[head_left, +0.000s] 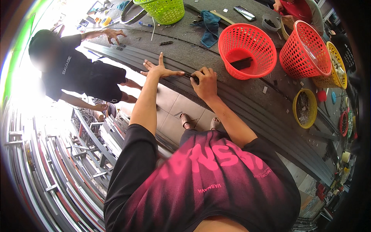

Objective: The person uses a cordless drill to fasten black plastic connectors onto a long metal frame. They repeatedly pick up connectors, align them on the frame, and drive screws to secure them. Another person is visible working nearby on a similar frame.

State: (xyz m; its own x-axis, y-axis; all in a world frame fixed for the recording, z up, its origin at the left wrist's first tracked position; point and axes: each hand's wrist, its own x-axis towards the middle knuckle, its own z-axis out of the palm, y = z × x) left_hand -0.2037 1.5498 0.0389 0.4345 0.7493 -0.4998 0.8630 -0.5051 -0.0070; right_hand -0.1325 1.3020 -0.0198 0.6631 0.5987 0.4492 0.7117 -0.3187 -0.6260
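One black piece [196,79] in right fingers [205,70]; left fingers [160,60] spread; two large red baskets [266,42].

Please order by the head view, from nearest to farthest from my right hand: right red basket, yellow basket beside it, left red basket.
1. Left red basket: ahead, right of your right hand.
2. Right red basket: farther right.
3. Yellow basket: right of both.

Overexp. upper L, edges warped

Short-sleeved black-and-pink shirt [208,179], sandals [184,116]
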